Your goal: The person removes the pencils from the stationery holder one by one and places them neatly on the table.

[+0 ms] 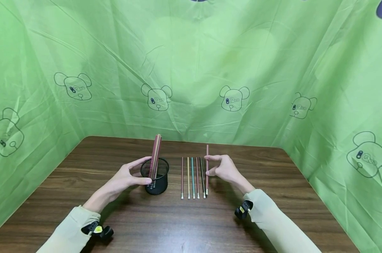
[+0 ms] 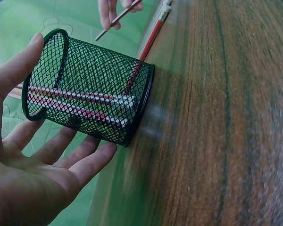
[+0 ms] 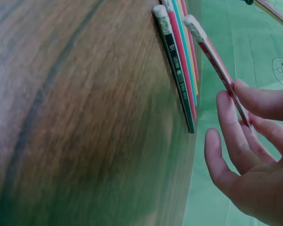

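Note:
A black mesh pencil cup (image 1: pixel 157 188) stands on the table with several pencils (image 1: pixel 156 151) leaning in it. My left hand (image 1: pixel 122 181) holds the cup from its left side; in the left wrist view the thumb is at the rim and the fingers (image 2: pixel 92 167) lie along the wall. To the cup's right, a row of separate pencils lies side by side, among them a yellow pencil (image 1: pixel 188 175), a blue pencil (image 1: pixel 192 177) and a black pencil (image 3: pixel 177 70). At the row's right end my right hand (image 1: pixel 224 169) pinches a red pencil (image 3: pixel 212 54), its white eraser end toward me.
The brown wooden table (image 1: pixel 178 225) reaches back to a green cloth (image 1: pixel 197 119) printed with bear faces, which hangs behind and on both sides. Wrist cameras sit on both sleeves, one a black camera (image 1: pixel 243 209) at the right.

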`<action>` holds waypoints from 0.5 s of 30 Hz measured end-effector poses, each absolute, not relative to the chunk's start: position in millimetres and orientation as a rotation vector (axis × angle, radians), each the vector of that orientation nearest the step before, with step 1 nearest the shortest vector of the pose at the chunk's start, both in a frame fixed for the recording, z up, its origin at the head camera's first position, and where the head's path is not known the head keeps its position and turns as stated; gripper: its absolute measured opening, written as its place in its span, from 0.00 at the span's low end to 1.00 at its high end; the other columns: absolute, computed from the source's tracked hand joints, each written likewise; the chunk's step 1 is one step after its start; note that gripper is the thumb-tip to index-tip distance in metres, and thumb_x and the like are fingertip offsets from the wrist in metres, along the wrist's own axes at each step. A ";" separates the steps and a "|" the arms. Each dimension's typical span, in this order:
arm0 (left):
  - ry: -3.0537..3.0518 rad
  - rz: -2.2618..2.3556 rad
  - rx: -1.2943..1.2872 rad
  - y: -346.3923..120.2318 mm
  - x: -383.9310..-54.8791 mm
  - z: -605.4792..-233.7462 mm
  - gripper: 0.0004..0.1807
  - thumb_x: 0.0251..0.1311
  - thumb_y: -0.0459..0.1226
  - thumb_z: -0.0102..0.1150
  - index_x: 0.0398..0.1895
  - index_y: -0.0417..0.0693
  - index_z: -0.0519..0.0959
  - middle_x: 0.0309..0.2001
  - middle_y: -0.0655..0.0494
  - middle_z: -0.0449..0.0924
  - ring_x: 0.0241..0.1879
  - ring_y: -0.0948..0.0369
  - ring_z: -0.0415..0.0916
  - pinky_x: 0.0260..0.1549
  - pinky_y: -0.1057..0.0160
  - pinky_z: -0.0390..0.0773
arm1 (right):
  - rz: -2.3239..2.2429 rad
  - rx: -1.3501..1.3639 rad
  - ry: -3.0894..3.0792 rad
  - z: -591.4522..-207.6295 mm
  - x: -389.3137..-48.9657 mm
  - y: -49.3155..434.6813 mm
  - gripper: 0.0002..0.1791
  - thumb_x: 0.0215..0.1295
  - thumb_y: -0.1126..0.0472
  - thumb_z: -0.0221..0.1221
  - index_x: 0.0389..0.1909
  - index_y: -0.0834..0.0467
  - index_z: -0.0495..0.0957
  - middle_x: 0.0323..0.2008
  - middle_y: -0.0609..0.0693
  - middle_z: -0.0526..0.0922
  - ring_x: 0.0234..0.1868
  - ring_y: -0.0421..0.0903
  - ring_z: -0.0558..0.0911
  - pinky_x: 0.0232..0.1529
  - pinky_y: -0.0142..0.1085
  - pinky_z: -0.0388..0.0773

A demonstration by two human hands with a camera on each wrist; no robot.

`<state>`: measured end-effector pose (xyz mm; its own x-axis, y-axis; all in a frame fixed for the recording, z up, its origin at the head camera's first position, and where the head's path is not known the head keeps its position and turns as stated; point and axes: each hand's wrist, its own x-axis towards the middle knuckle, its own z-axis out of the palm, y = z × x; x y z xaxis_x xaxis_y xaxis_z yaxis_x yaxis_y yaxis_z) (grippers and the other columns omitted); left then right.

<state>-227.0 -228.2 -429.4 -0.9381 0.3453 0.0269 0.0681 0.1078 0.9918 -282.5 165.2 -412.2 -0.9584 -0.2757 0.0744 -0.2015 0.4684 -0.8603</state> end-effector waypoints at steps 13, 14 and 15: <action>2.176 1.912 0.429 -228.4 -228.2 -428.4 0.46 0.61 0.35 0.77 0.81 0.52 0.65 0.72 0.39 0.70 0.67 0.47 0.74 0.57 0.64 0.75 | -1.289 -0.351 2.731 -422.9 -290.4 170.8 0.35 0.47 0.72 0.78 0.61 0.58 0.86 0.62 0.55 0.84 0.67 0.54 0.76 0.68 0.52 0.69; 2.175 1.911 0.427 -228.6 -228.0 -428.6 0.46 0.61 0.35 0.77 0.81 0.52 0.65 0.72 0.39 0.70 0.67 0.47 0.74 0.57 0.64 0.74 | -1.282 -0.345 2.726 -423.8 -290.8 170.9 0.35 0.47 0.71 0.78 0.61 0.58 0.86 0.62 0.55 0.83 0.73 0.57 0.69 0.71 0.55 0.66; 2.175 1.910 0.426 -228.8 -227.8 -428.8 0.46 0.61 0.35 0.77 0.82 0.52 0.65 0.72 0.39 0.70 0.67 0.47 0.74 0.57 0.64 0.74 | -1.282 -0.335 2.714 -424.6 -291.3 170.9 0.35 0.48 0.71 0.78 0.61 0.57 0.86 0.63 0.55 0.83 0.75 0.58 0.68 0.72 0.57 0.63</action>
